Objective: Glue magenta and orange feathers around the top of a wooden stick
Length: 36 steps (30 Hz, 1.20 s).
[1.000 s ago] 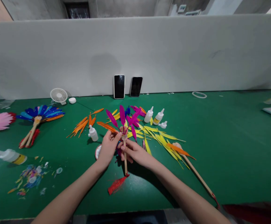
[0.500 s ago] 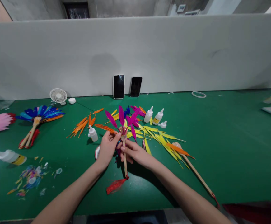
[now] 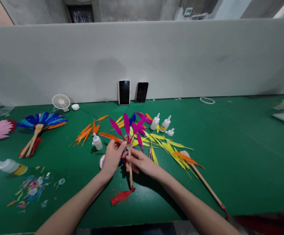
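The left hand (image 3: 112, 156) is pinching the head of a feather fan (image 3: 129, 143) beside an orange feather (image 3: 110, 136), and the right hand (image 3: 140, 160) is gripping the wooden handle (image 3: 130, 174). A red tassel (image 3: 121, 196) is trailing on the near side of both hands. A white squeeze bottle (image 3: 97, 142) is standing left of the left hand; yellow feathers (image 3: 169, 147) are lying beyond the right hand.

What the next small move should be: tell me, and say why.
Probably press the base of the orange feather against the head of the wooden handle with the left hand: its fingertips are there, the right hand steadies the handle, and magenta feathers fan out from that head.
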Motion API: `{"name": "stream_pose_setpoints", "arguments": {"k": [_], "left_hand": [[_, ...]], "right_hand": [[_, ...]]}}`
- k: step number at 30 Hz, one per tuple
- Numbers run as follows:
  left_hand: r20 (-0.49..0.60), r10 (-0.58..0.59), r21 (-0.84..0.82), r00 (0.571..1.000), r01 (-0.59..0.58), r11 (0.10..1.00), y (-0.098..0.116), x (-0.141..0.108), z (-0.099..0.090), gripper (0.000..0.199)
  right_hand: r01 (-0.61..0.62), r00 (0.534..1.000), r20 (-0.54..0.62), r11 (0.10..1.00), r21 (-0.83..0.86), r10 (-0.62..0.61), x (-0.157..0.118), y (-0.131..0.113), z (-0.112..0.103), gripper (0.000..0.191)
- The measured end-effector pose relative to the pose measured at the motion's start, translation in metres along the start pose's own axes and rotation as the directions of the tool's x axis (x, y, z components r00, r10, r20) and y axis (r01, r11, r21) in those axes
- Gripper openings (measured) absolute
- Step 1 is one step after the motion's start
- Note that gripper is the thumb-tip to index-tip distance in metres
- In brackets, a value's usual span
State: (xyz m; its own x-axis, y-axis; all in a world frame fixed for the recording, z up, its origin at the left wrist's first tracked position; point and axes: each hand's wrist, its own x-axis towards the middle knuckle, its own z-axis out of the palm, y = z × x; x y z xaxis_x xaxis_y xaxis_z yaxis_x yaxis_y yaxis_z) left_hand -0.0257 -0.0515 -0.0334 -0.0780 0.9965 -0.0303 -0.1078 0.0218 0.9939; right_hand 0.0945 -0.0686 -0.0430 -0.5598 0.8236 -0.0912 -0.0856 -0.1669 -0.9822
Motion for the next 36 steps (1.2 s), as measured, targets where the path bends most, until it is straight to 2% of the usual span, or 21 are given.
{"name": "stream_pose_setpoints", "arguments": {"k": [11, 16, 21, 24, 26, 28, 32, 36], "left_hand": [[-0.012, -0.025, -0.05, 1.0, 0.024, 0.998, 0.01, 0.001, 0.002, 0.025], [0.01, 0.004, -0.085, 1.0, -0.003, 0.996, 0.017, -0.003, 0.005, 0.027], [-0.007, 0.046, -0.037, 0.999, -0.046, 0.998, 0.017, -0.004, 0.004, 0.023], [-0.027, 0.07, 0.002, 0.997, -0.07, 0.998, 0.016, -0.003, 0.002, 0.02], [-0.02, 0.083, 0.026, 0.996, -0.083, 0.996, 0.013, -0.003, 0.001, 0.019], [0.0, 0.079, 0.038, 0.997, -0.078, 0.996, 0.009, -0.003, 0.001, 0.018], [0.029, 0.042, 0.031, 0.999, -0.043, 0.999, 0.005, -0.005, 0.003, 0.019], [0.038, 0.026, 0.047, 0.999, -0.028, 0.998, 0.007, -0.009, 0.005, 0.019]], "right_hand": [[-0.002, 1.0, -0.027, 1.0, 0.01, 0.002, 0.002, -0.002, -0.001, 0.038], [0.006, 0.999, -0.048, 1.0, 0.027, -0.005, 0.0, -0.005, -0.003, 0.035], [-0.005, 0.998, -0.055, 0.998, -0.068, 0.002, 0.0, -0.007, -0.002, 0.031], [0.033, 0.982, -0.184, 0.996, -0.088, -0.049, 0.003, -0.006, -0.004, 0.03], [0.097, 0.947, -0.298, 0.992, -0.079, -0.116, 0.005, -0.005, -0.006, 0.028], [0.156, 0.915, -0.366, 0.986, -0.063, -0.169, 0.006, -0.005, -0.008, 0.026], [0.188, 0.892, -0.414, 0.982, -0.026, -0.181, 0.006, -0.007, -0.008, 0.022], [0.192, 0.89, -0.429, 0.981, 0.041, -0.156, 0.005, -0.007, -0.005, 0.019]]}}
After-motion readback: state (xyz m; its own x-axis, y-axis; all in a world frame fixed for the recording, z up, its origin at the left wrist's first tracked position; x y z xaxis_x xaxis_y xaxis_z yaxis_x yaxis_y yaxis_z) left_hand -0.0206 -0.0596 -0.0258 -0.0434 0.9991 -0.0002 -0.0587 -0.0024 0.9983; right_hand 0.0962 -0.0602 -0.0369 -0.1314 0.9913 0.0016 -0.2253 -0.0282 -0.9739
